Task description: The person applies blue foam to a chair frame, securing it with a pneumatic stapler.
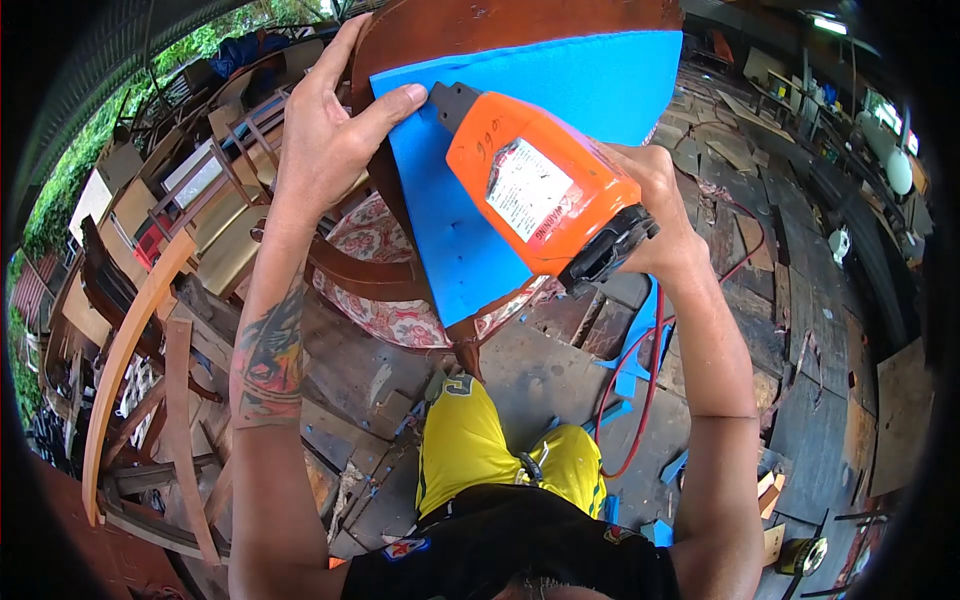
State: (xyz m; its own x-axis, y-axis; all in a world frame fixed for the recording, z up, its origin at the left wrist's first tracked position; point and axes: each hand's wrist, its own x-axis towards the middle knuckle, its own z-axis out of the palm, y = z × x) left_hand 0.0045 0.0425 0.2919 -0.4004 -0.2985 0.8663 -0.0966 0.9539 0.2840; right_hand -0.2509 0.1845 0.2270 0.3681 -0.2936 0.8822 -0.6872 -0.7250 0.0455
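Your right hand (657, 205) is wrapped round one orange staple gun (585, 190); your left hand (325, 140), thumb and fingers spread, rests its thumb at the edge of one blue foam sheet (600, 85) (the gun's nose is just beside that thumb). The sheet lies over one wooden chair back (510, 22), near one patterned seat (385, 318). One red hose (656, 370) hangs beside your two knees.

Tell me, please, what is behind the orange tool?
Behind the orange tool, the blue sheet and part of the right hand show. Whatever the tool's body covers cannot be seen.
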